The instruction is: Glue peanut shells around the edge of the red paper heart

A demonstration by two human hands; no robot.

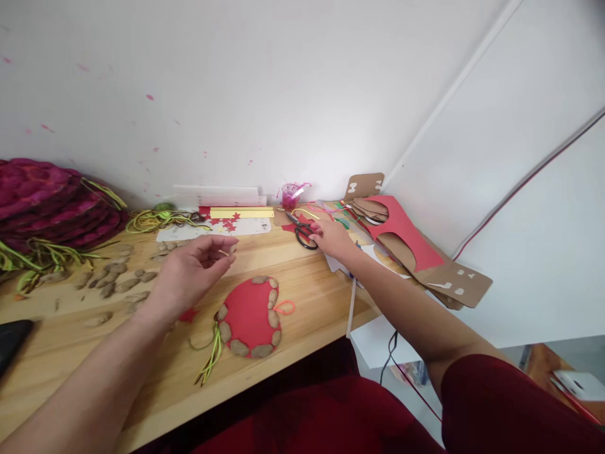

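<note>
Black-handled scissors lie at the back of the wooden table, and my right hand has its fingers closed on their handle. My left hand hovers over the table with thumb and fingertips close together; something small and pale seems to sit between them, too small to name. Below and between the hands lies a red heart-shaped piece edged with peanut shells, with an orange loop on its right and green-yellow strings at its lower left.
Loose peanuts spread at the left, near stacked magenta pieces. Red stars lie on white card beside a yellow strip. A pink-stained cup stands by the wall. Cut red card and cardboard lean at the right.
</note>
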